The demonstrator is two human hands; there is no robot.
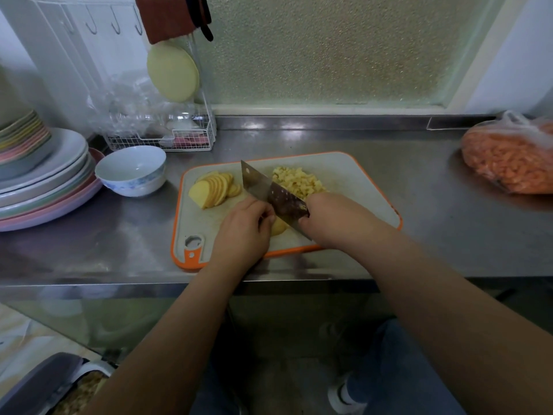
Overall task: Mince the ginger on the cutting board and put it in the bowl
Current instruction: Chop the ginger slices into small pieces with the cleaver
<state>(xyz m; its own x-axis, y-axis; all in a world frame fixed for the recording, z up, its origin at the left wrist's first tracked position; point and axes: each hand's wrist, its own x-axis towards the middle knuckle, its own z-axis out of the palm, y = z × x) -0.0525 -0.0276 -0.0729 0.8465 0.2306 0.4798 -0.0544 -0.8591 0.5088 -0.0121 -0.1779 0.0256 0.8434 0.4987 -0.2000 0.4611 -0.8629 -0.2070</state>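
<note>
An orange-rimmed grey cutting board lies on the steel counter. On its left part sits a fan of sliced ginger; a heap of chopped ginger lies at the back middle. My right hand grips the handle of a cleaver, its blade slanting across the board. My left hand holds a small ginger piece down beside the blade, fingers curled. An empty white bowl with blue pattern stands left of the board.
A stack of plates fills the left of the counter, with a wire dish rack behind the bowl. A plastic bag of orange food lies at the right. The counter's front edge runs just below the board.
</note>
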